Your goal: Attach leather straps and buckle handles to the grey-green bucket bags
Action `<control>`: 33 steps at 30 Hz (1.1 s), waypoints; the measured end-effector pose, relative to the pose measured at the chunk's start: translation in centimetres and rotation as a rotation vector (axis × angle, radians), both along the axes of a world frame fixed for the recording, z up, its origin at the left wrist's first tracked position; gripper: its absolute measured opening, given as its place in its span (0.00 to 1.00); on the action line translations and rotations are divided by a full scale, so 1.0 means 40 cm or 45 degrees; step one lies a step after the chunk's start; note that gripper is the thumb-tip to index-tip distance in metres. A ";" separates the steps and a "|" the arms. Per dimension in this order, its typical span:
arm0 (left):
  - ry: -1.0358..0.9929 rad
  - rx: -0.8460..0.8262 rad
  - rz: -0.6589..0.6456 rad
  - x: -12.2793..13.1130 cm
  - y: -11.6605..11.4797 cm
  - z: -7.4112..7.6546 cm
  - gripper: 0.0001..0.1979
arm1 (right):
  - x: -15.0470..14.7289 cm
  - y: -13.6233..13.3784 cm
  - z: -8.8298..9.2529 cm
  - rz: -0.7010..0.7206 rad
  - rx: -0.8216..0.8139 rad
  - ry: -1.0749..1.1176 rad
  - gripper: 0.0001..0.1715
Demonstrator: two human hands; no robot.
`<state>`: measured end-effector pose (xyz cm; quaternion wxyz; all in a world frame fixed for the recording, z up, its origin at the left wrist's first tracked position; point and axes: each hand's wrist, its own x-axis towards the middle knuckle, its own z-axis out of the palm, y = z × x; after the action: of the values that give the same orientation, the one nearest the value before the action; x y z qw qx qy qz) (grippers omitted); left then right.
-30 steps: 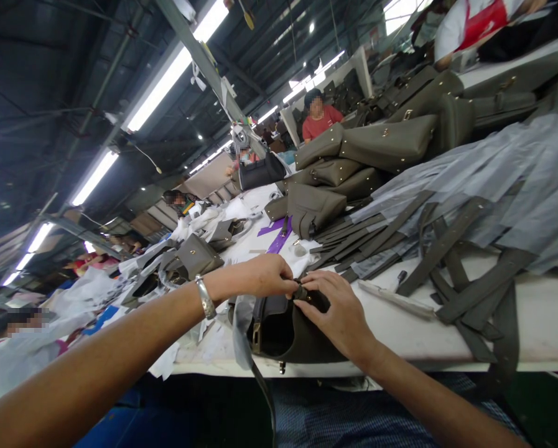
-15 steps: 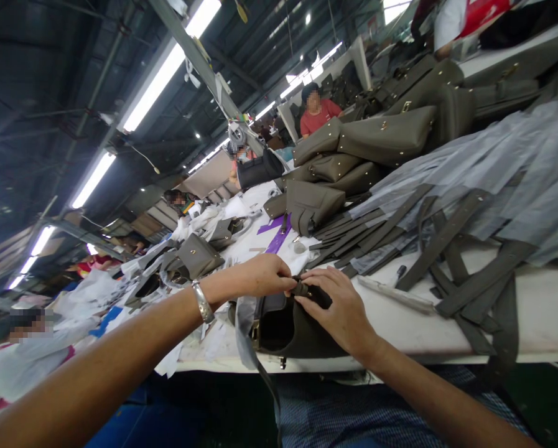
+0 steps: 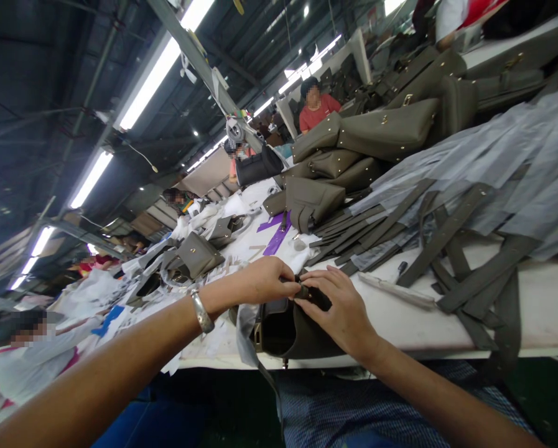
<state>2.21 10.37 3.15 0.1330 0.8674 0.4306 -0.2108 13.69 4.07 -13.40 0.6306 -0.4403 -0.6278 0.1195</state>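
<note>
An open olive-green handbag (image 3: 283,333) lies at the near edge of the white worktable (image 3: 540,305). My left hand (image 3: 264,280), with a metal bracelet on its wrist, pinches the top edge of the bag with closed fingers. My right hand (image 3: 344,311) lies over the bag's rim, its fingertips pressed on a small dark strap piece (image 3: 313,295) where both hands meet. A grey strap (image 3: 260,367) hangs from the bag over the table's edge.
Several loose olive straps (image 3: 446,249) and grey plastic sheets (image 3: 507,162) cover the right side. Finished olive bags (image 3: 381,134) are piled behind them. A purple strip (image 3: 276,233), paper scraps and more bags lie to the left. Other people sit at far tables.
Both hands stay on the bag's rim with only slight finger movement. The view has shifted a little.
</note>
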 end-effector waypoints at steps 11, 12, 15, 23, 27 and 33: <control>-0.039 0.085 0.087 0.008 -0.032 -0.014 0.15 | -0.004 -0.005 -0.004 -0.010 0.040 0.016 0.11; -0.050 0.075 0.091 0.008 -0.034 -0.014 0.15 | -0.003 -0.005 -0.005 -0.011 0.041 0.012 0.11; -0.033 0.127 0.086 0.008 -0.035 -0.016 0.16 | 0.005 -0.001 -0.010 0.001 0.027 0.002 0.12; -0.104 0.161 0.151 -0.001 -0.038 -0.046 0.17 | 0.007 0.005 -0.016 0.104 -0.050 0.099 0.12; -0.041 0.131 0.057 -0.005 -0.042 -0.048 0.15 | -0.004 0.000 -0.015 0.112 0.020 0.128 0.10; -0.042 0.116 -0.037 -0.018 -0.037 -0.025 0.22 | 0.017 0.000 -0.013 0.065 0.010 0.006 0.12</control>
<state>1.50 8.89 2.15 0.0973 0.8820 0.4251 -0.1786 14.39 4.09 -13.92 0.6305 -0.4216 -0.6378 0.1340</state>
